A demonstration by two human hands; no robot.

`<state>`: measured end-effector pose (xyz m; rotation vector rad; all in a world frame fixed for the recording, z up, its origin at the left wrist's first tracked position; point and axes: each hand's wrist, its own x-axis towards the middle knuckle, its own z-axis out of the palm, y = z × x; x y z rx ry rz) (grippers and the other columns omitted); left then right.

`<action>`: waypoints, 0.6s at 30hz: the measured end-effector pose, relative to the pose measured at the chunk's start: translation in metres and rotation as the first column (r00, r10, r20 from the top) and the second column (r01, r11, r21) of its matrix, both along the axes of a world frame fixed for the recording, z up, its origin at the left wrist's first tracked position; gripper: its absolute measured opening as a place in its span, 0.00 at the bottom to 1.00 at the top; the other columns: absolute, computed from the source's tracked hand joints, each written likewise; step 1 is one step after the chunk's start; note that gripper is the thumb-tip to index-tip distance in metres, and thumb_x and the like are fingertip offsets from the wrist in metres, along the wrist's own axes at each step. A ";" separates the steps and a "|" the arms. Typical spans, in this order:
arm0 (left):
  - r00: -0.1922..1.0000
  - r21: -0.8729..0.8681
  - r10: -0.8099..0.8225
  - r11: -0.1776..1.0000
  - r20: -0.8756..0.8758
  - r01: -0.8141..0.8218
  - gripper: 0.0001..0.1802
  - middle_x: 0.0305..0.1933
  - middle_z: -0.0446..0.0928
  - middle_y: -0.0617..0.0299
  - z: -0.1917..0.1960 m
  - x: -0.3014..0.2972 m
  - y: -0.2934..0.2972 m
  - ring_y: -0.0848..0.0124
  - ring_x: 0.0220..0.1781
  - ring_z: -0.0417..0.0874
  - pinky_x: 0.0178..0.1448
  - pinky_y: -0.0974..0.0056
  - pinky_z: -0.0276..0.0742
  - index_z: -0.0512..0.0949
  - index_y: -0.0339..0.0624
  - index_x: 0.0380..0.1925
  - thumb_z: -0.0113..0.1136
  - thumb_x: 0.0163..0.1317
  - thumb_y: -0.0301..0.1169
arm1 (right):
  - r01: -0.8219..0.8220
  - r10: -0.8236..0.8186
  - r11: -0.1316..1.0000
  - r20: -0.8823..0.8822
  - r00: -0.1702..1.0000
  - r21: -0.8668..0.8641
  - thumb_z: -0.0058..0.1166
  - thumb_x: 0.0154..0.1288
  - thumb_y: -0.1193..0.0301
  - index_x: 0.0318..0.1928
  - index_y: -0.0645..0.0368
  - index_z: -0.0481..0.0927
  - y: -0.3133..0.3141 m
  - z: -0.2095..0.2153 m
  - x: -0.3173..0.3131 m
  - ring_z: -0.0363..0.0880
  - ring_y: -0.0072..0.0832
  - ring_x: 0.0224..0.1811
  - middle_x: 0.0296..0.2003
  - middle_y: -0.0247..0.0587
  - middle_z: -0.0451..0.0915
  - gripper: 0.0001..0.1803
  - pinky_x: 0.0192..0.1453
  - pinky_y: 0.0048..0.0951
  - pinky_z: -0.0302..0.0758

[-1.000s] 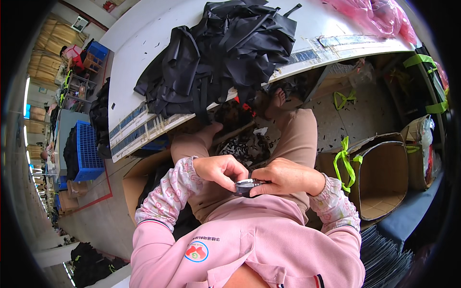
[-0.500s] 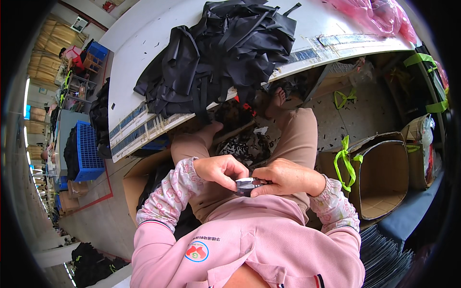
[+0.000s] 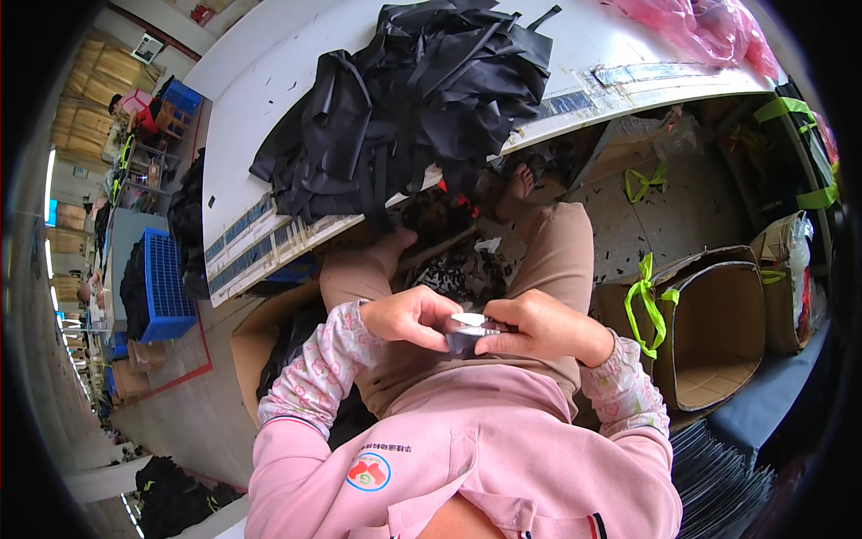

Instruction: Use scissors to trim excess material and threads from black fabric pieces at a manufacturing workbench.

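Note:
I sit with both hands together over my lap. My left hand and my right hand pinch a small shiny grey packet between them, fingers curled on its two ends. What the packet is cannot be made out. My sleeves are pink with a floral print. On the white table beyond my knees lies a heap of black fabric and straps, partly hanging over the near edge.
An open cardboard box with green straps stands on the floor at my right. Another cardboard box sits at my left knee. A blue crate stands farther left. Pink plastic bags lie on the table's far right.

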<state>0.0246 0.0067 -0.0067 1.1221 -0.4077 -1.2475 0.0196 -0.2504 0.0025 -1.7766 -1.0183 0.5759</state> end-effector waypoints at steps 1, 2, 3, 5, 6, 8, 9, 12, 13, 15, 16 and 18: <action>0.988 0.021 0.152 0.988 -0.014 -0.152 0.11 0.39 0.78 0.67 0.001 -0.003 0.000 0.80 0.42 0.76 0.49 0.73 0.71 0.78 0.32 0.42 0.61 0.59 0.21 | 0.123 -0.123 0.992 0.004 0.992 -0.004 0.60 0.63 0.56 0.30 0.63 0.76 0.000 -0.001 -0.001 0.73 0.48 0.20 0.17 0.50 0.73 0.20 0.25 0.40 0.67; 0.959 0.001 0.274 0.962 0.070 -0.274 0.10 0.39 0.78 0.66 -0.001 -0.006 0.001 0.80 0.42 0.76 0.49 0.73 0.71 0.78 0.32 0.43 0.60 0.60 0.20 | 0.244 -0.244 0.970 0.009 0.970 -0.007 0.61 0.61 0.55 0.29 0.63 0.75 -0.001 -0.001 -0.003 0.75 0.49 0.21 0.17 0.52 0.73 0.22 0.25 0.42 0.68; 0.914 -0.008 0.397 0.918 0.086 -0.398 0.10 0.39 0.78 0.66 -0.001 -0.010 -0.001 0.80 0.42 0.76 0.50 0.73 0.71 0.78 0.33 0.42 0.60 0.60 0.20 | 0.351 -0.351 0.936 0.060 0.935 0.013 0.64 0.59 0.56 0.29 0.63 0.73 0.002 0.000 -0.007 0.76 0.49 0.21 0.17 0.51 0.74 0.22 0.24 0.40 0.70; 0.853 -0.020 0.511 0.859 0.102 -0.512 0.09 0.39 0.78 0.66 -0.001 -0.016 -0.007 0.80 0.43 0.76 0.50 0.73 0.71 0.78 0.33 0.42 0.59 0.60 0.19 | 0.416 -0.418 0.909 0.095 0.904 0.036 0.64 0.59 0.56 0.29 0.62 0.73 0.008 -0.002 -0.016 0.76 0.48 0.20 0.17 0.50 0.74 0.21 0.24 0.39 0.70; 0.792 -0.041 0.583 0.809 0.184 -0.586 0.08 0.39 0.77 0.66 -0.002 -0.017 -0.009 0.79 0.43 0.76 0.50 0.73 0.71 0.78 0.33 0.41 0.58 0.61 0.19 | 0.475 -0.479 0.878 0.126 0.869 0.060 0.65 0.58 0.56 0.29 0.62 0.73 0.011 -0.002 -0.019 0.76 0.48 0.20 0.17 0.49 0.75 0.21 0.23 0.38 0.71; 0.717 -0.072 0.647 0.753 0.260 -0.654 0.07 0.39 0.77 0.66 -0.003 -0.019 -0.011 0.79 0.43 0.76 0.50 0.72 0.72 0.78 0.33 0.40 0.57 0.61 0.19 | 0.482 -0.482 0.875 0.191 0.855 0.053 0.65 0.58 0.57 0.30 0.61 0.73 0.016 0.001 -0.021 0.77 0.46 0.19 0.17 0.47 0.76 0.21 0.22 0.37 0.72; 0.695 -0.115 0.661 0.743 0.281 -0.660 0.06 0.39 0.76 0.65 -0.004 -0.020 -0.012 0.78 0.43 0.75 0.51 0.72 0.72 0.78 0.33 0.39 0.57 0.61 0.18 | 0.484 -0.484 0.873 0.221 0.847 0.054 0.65 0.58 0.56 0.30 0.61 0.73 0.018 0.002 -0.022 0.77 0.45 0.19 0.17 0.46 0.77 0.21 0.22 0.37 0.73; 0.666 -0.168 0.673 0.732 0.321 -0.660 0.05 0.41 0.74 0.64 -0.001 -0.021 -0.014 0.77 0.43 0.75 0.50 0.71 0.72 0.78 0.33 0.37 0.57 0.61 0.18 | 0.485 -0.479 0.873 0.278 0.832 0.052 0.65 0.58 0.57 0.30 0.61 0.73 0.022 0.004 -0.021 0.78 0.43 0.18 0.18 0.43 0.78 0.20 0.22 0.37 0.73; 0.658 -0.173 0.670 0.734 0.343 -0.657 0.05 0.41 0.74 0.63 0.000 -0.021 -0.014 0.77 0.43 0.75 0.50 0.71 0.72 0.78 0.32 0.37 0.57 0.61 0.18 | 0.488 -0.484 0.871 0.256 0.837 0.052 0.65 0.58 0.57 0.30 0.61 0.73 0.023 0.005 -0.021 0.78 0.43 0.18 0.18 0.44 0.78 0.20 0.22 0.37 0.73; 0.649 -0.168 0.665 0.735 0.369 -0.657 0.05 0.41 0.74 0.63 0.001 -0.022 -0.014 0.77 0.43 0.75 0.50 0.71 0.71 0.78 0.33 0.36 0.58 0.60 0.18 | 0.491 -0.489 0.869 0.235 0.840 0.052 0.64 0.58 0.57 0.30 0.61 0.74 0.023 0.006 -0.019 0.77 0.44 0.18 0.18 0.44 0.77 0.20 0.22 0.38 0.73; 0.640 -0.164 0.659 0.736 0.394 -0.657 0.05 0.42 0.74 0.63 0.001 -0.022 -0.013 0.77 0.43 0.75 0.49 0.71 0.71 0.78 0.33 0.36 0.58 0.60 0.18 | 0.479 -0.478 0.877 0.178 0.860 0.042 0.64 0.59 0.56 0.30 0.61 0.74 0.023 0.006 -0.019 0.77 0.44 0.19 0.18 0.45 0.77 0.20 0.23 0.38 0.73; 0.636 -0.167 0.663 0.733 0.395 -0.660 0.05 0.41 0.74 0.63 0.003 -0.022 -0.013 0.77 0.43 0.75 0.49 0.71 0.71 0.78 0.33 0.36 0.58 0.60 0.18 | 0.466 -0.467 0.884 0.120 0.876 0.033 0.64 0.59 0.56 0.31 0.61 0.75 0.022 0.007 -0.018 0.77 0.45 0.19 0.18 0.46 0.77 0.20 0.23 0.38 0.73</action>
